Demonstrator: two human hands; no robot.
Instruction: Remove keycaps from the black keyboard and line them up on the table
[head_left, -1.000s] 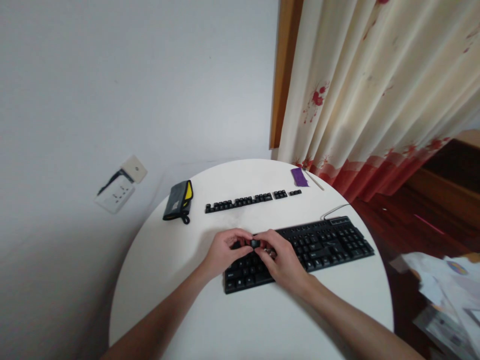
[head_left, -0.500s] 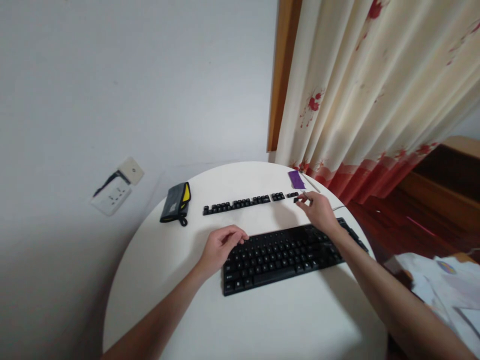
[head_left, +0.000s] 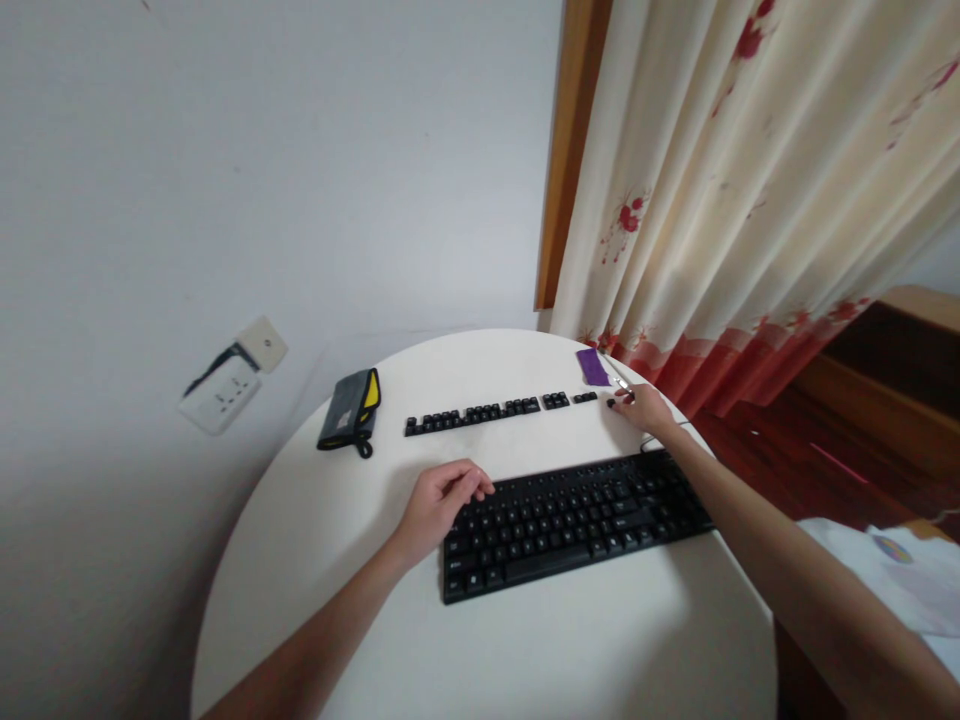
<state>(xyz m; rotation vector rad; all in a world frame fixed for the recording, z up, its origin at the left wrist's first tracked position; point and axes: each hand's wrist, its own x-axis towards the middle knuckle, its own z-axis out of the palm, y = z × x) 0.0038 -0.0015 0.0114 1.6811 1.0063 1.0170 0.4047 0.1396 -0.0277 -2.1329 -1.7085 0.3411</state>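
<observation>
Over the upper left corner of a black keyboard (head_left: 555, 520), my left hand (head_left: 448, 497) rests with its fingers loosely curled together and nothing visible in them. Beyond the keyboard's right part, my right hand (head_left: 643, 408) is closed, low over the table. A slim silver tool (head_left: 622, 384) sticks out of its fingers; its kind is too small to tell. At the fingertips is a small black keycap (head_left: 611, 403). To its left lies a long row of loose black keycaps (head_left: 487, 412), with small gaps between groups. A purple piece, perhaps cloth, (head_left: 592, 367) lies just beyond the right hand.
A grey zip pouch with yellow lining (head_left: 349, 410) lies at the left of the round white table (head_left: 420, 640). Behind are a wall with a socket (head_left: 221, 395) and a flowered curtain (head_left: 675, 250). Papers (head_left: 892, 560) lie off the right edge.
My right hand has moved right, away from the end of the keycap row, with the silver tool and the keycap. My left hand stays at the keyboard's corner. The view has shifted slightly.
</observation>
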